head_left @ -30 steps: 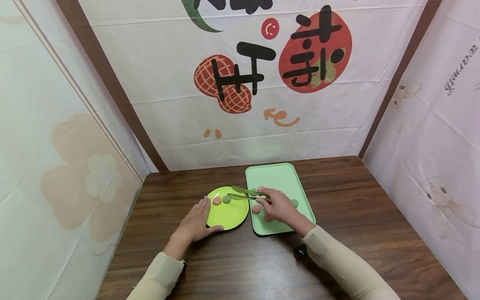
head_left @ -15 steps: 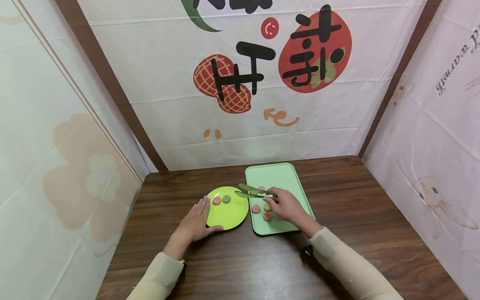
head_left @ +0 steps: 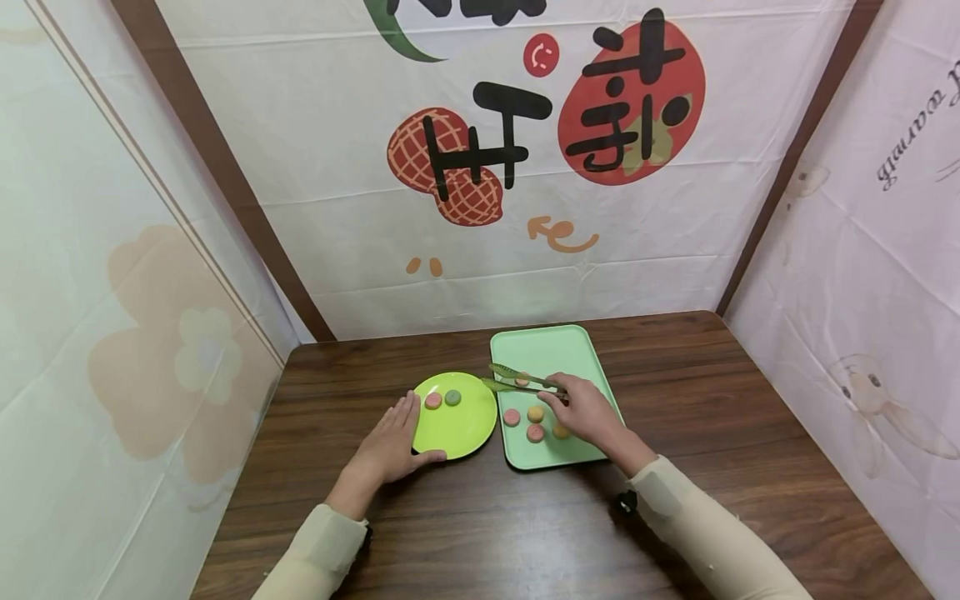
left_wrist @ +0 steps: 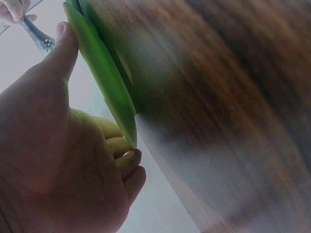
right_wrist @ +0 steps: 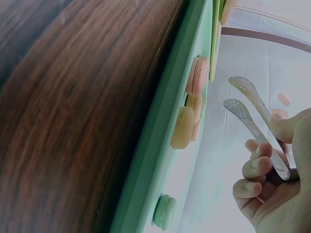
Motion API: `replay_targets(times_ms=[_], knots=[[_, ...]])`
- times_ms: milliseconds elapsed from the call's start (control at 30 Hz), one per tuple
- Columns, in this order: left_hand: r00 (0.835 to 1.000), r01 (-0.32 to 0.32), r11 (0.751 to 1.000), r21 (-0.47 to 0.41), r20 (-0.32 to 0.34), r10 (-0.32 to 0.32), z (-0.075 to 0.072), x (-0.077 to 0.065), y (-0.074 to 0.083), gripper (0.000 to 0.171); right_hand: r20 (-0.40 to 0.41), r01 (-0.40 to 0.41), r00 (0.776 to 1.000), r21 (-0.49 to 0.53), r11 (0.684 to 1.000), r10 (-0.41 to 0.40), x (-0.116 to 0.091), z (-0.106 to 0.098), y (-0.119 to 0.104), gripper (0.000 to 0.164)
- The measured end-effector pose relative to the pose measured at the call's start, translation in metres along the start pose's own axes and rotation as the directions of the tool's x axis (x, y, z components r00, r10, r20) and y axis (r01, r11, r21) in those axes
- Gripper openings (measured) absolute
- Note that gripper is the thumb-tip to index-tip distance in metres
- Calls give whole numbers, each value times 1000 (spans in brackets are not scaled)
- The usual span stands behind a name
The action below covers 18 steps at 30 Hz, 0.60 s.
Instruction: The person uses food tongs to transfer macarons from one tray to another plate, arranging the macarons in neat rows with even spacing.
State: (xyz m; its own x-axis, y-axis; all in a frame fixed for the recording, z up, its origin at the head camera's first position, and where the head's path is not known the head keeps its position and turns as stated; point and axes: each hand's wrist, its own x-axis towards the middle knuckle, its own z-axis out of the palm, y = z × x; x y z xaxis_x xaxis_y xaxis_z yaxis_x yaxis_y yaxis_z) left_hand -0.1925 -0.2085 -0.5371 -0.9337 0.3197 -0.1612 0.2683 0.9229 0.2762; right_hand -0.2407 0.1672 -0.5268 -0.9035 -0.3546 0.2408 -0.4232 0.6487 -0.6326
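Note:
In the head view my left hand [head_left: 390,437] rests at the left rim of a yellow-green plate [head_left: 457,437], fingers straight and thumb spread along the front edge. On the plate lie a pink macaron [head_left: 433,401] and a green macaron [head_left: 453,398]. My right hand [head_left: 588,410] holds tongs [right_wrist: 250,121] above a pale green tray [head_left: 555,346]. The tongs' two arms stand apart, nothing gripped between them. Below, the tray carries pink macarons [head_left: 512,417] and yellow macarons [head_left: 536,413]. Another green macaron [right_wrist: 165,212] shows in the right wrist view; the hand hides it in the head view.
Plate and tray stand side by side on a dark wooden table [head_left: 480,525]. A printed cloth wall [head_left: 345,250] rises behind the table, with further cloth walls at left and right.
The tongs, spread near the green macaron on the plate a second ago, have moved right over the tray. Yellow macarons have come into sight beneath the right hand. My left hand stays put.

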Motion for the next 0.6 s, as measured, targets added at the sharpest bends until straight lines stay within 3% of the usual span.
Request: replay_targets(times_ms=[600], knots=[[1000, 3, 1000, -13, -9, -3, 2, 0, 1, 119, -17, -41, 999, -21, 999, 40, -13, -9, 19, 38]])
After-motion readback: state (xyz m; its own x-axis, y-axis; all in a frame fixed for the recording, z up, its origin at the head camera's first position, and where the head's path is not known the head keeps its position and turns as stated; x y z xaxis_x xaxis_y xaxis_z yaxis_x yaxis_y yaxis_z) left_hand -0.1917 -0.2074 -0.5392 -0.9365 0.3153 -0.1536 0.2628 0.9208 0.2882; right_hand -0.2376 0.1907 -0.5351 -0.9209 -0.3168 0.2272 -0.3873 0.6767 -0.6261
